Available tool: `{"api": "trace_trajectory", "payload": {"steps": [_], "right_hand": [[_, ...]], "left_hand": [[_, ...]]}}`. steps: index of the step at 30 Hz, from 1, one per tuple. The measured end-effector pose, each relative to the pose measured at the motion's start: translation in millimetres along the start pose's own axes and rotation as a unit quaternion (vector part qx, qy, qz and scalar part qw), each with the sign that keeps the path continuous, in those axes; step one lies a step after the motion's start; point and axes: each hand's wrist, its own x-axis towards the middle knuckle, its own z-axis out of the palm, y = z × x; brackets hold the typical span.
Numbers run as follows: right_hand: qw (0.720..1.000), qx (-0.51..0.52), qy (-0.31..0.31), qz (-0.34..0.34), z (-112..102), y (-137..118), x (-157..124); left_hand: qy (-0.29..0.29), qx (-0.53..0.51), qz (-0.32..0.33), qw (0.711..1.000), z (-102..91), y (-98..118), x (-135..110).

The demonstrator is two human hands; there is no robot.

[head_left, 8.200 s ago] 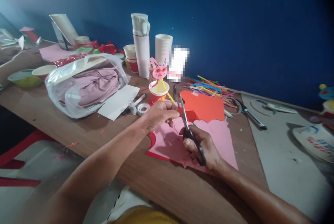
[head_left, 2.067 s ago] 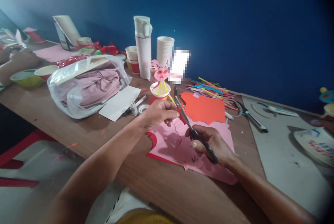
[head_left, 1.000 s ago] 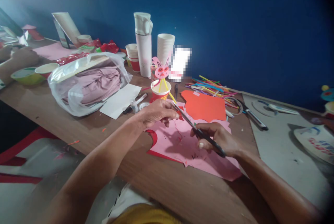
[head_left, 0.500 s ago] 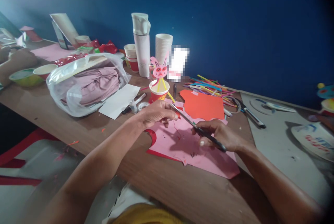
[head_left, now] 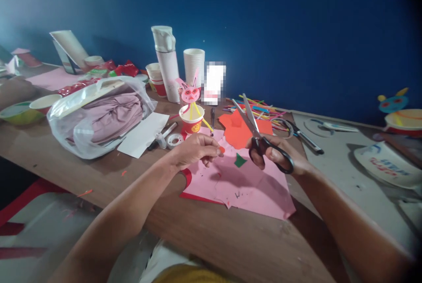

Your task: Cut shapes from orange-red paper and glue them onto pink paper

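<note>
Between thumb and fingers, my left hand (head_left: 198, 151) pinches a small orange-red paper piece (head_left: 222, 150). My right hand (head_left: 280, 155) has its fingers in the handles of black-handled scissors (head_left: 252, 120), whose blades are spread and point up and away. Below both hands lies pink paper (head_left: 244, 190) with red paper (head_left: 198, 197) showing under its edge. A green paper scrap (head_left: 240, 160) rests on the pink sheet between the hands. Orange paper (head_left: 235, 131) lies just behind the scissors. A paper cup (head_left: 191, 122) with a pink cat-like paper face (head_left: 190, 94) on yellow stems stands beyond my left hand.
A plastic bag (head_left: 66, 129) with folded cloth, a white card (head_left: 144, 136) and a tape roll (head_left: 174, 140) lie left. Behind stand a tall flask (head_left: 167, 72) and stacked cups (head_left: 194, 63). A box cutter (head_left: 306, 138) lies right. Another person's arm (head_left: 16, 92) is far left.
The scissors have swung upward and their blades have parted. The small orange-red piece now shows clearly in my left fingers, and the green scrap has come into sight. The view has shifted slightly.
</note>
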Motion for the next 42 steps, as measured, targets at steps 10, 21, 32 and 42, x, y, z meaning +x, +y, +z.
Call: {"api": "trace_trajectory", "payload": {"steps": [10, 21, 32, 42], "right_hand": [[0.992, 0.026, 0.101, 0.076, 34, -16, 10], [0.987, 0.072, 0.114, 0.085, 57, -13, 12], [0.974, 0.074, 0.199, 0.077, 66, -4, 12], [0.987, 0.034, 0.102, 0.120, 52, -6, 11]], "left_hand": [[-0.007, -0.012, -0.011, 1.000, 15.8, -6, 2], [-0.023, 0.024, -0.026, 0.999, 25.0, -7, 2], [0.032, -0.040, -0.007, 0.999, 32.2, -12, 1], [0.076, -0.087, 0.043, 0.992, 20.8, -11, 6]]}}
